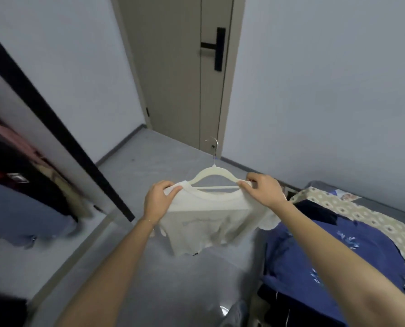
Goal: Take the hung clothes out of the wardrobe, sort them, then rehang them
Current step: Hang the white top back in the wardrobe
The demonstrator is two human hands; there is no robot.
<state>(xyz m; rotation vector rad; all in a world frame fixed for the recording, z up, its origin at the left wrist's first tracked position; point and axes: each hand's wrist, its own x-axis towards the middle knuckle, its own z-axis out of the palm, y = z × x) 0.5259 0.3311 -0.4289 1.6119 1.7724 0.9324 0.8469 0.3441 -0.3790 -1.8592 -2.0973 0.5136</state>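
Out in front of me, in the head view, the white T-shirt [206, 223] hangs on its cream hanger [211, 177] above the floor, between the wardrobe [55, 126] on my left and the bed [374, 220] on my right; my left hand [160, 199] pinches one shoulder of the shirt at the hanger's end; my right hand [263, 190] pinches the other shoulder likewise; the hook points away from me toward the door [173, 67]. I judge this to be the rehanging step, with the shirt being seated on the hanger, though it could equally be coming off; blue garments [315, 251] lie on the bed. Next I would free one hand for the hook, turn left, and catch it on the wardrobe rail, which is hidden from here.
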